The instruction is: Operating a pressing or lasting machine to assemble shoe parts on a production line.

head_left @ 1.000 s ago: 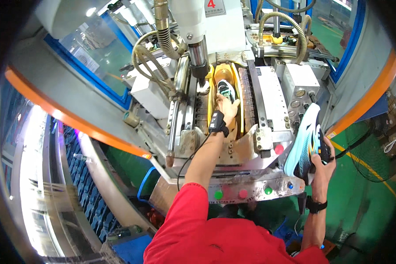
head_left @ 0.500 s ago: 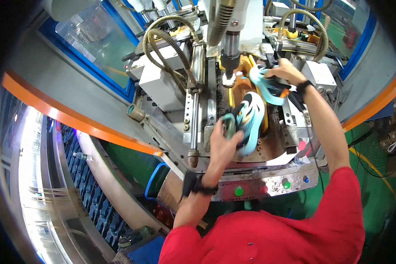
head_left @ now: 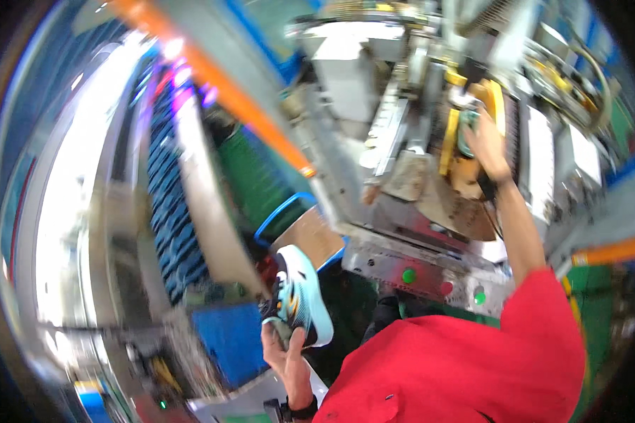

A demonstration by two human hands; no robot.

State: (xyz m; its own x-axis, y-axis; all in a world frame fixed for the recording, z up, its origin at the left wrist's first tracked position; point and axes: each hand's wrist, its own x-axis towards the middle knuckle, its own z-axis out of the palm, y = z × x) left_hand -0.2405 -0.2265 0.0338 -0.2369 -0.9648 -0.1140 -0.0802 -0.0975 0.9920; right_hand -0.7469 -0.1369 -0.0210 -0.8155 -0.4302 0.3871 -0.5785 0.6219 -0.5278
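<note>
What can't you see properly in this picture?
All in the head view:
- Greenish thing in the machine: mostly under the right hand, and blurred.
- Lower end of the shoe: partly covered by the left hand.
- Lettering on the button panel: too small and blurred.

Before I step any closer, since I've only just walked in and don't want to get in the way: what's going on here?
A person in a red shirt is handling shoes at a machine. The left hand holds a sneaker with a light-blue sole, away from the machine. The right hand reaches in between two yellow side pieces, at a pale-green thing; blur hides whether it grips it.
</note>
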